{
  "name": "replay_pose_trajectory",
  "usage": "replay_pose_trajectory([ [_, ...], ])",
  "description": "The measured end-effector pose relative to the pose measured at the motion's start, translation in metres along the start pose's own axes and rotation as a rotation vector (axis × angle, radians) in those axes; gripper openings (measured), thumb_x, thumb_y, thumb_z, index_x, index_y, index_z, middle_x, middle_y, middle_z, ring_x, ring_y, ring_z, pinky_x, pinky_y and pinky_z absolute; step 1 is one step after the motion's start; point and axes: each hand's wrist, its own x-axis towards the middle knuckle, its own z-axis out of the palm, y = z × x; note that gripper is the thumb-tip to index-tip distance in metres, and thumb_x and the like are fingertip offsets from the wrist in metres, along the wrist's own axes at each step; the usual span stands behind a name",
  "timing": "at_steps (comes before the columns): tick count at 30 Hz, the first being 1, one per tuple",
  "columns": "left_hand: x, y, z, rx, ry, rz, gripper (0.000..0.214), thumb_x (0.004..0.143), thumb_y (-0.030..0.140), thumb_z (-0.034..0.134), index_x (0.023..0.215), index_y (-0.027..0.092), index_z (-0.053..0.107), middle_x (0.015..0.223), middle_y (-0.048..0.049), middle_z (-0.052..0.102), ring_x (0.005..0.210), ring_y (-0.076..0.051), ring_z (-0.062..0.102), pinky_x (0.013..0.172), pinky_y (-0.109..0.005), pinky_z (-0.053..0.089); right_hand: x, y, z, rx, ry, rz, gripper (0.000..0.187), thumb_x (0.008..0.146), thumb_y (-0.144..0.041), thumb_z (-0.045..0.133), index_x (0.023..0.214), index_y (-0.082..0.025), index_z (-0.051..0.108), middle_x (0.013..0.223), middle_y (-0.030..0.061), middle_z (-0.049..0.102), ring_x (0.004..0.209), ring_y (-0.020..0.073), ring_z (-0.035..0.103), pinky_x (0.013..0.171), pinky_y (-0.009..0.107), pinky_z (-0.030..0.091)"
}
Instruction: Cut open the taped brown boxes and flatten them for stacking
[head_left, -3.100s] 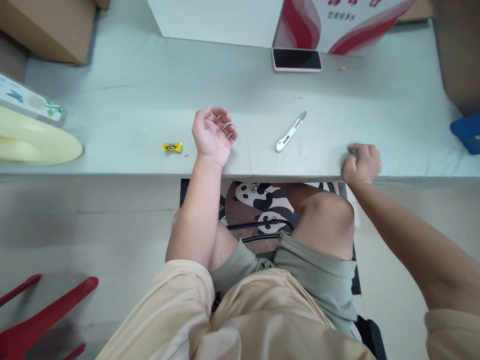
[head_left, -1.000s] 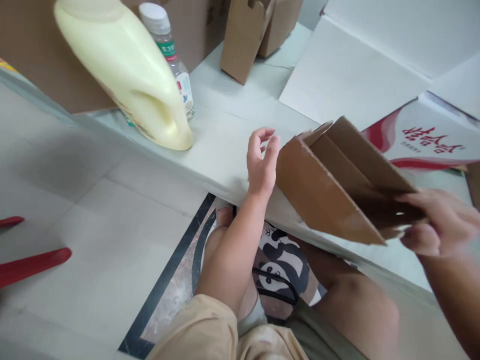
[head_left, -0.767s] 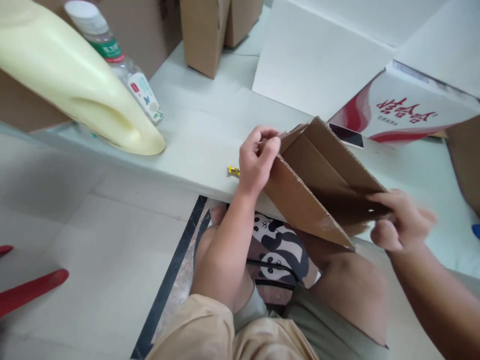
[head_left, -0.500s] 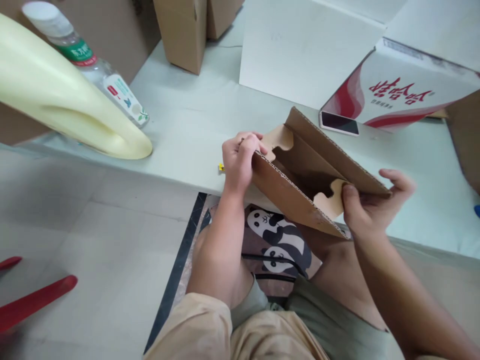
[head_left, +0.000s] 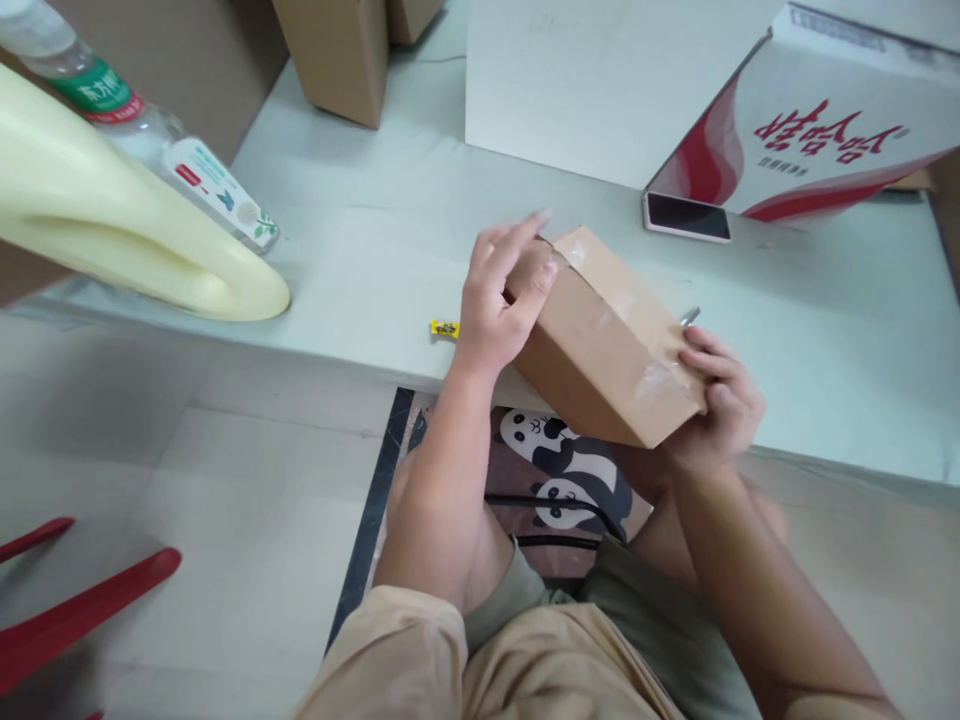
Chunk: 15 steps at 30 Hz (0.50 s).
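A small brown cardboard box [head_left: 600,345] with clear tape along its top is held tilted over the front edge of the pale table [head_left: 360,240]. My left hand [head_left: 499,300] presses on its left end, thumb and fingers against the cardboard. My right hand [head_left: 716,390] grips its right end, fingers curled over the top. The flaps are folded shut. A metal tip of a white tool [head_left: 690,316] peeks out behind the box.
A pale yellow jug [head_left: 135,235] and a water bottle [head_left: 157,140] lie at the left. A small yellow wrapper [head_left: 444,328] lies by my left wrist. A phone [head_left: 686,216], a red-and-white carton [head_left: 825,130], a white box [head_left: 600,80] and brown boxes [head_left: 337,50] stand behind.
Three seconds ago both hands rested on the table without a box. Since then my right hand brought in an open box, my left hand took its other end, and it is now closed.
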Motion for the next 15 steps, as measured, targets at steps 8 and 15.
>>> replay_pose_trajectory([
  [8, -0.004, -0.006, 0.006, 0.119, -0.017, -0.017, 0.038, 0.1, 0.048, 0.044, 0.113, 0.026, 0.073, 0.128, -0.0082, 0.059, 0.127, -0.025, 0.057, 0.105, -0.043, 0.052, -0.006, -0.001, -0.001, 0.098, -0.041, 0.119, 0.034, 0.089, -0.041, 0.04, 0.108, -0.025, 0.064, 0.126, 0.0068, 0.064, 0.127, 0.0298, 0.058, 0.112, 0.057, 0.042],
  [15, -0.001, -0.009, -0.002, 0.058, 0.099, -0.108, 0.025, 0.097, 0.038, 0.056, 0.105, 0.027, 0.076, 0.122, -0.0065, 0.061, 0.123, -0.022, 0.059, 0.106, -0.04, 0.052, -0.025, 0.012, -0.015, 0.109, -0.005, 0.34, 0.043, 0.086, -0.048, 0.049, 0.125, -0.03, 0.051, 0.126, 0.0068, 0.059, 0.122, 0.0264, 0.058, 0.106, 0.05, 0.047],
])
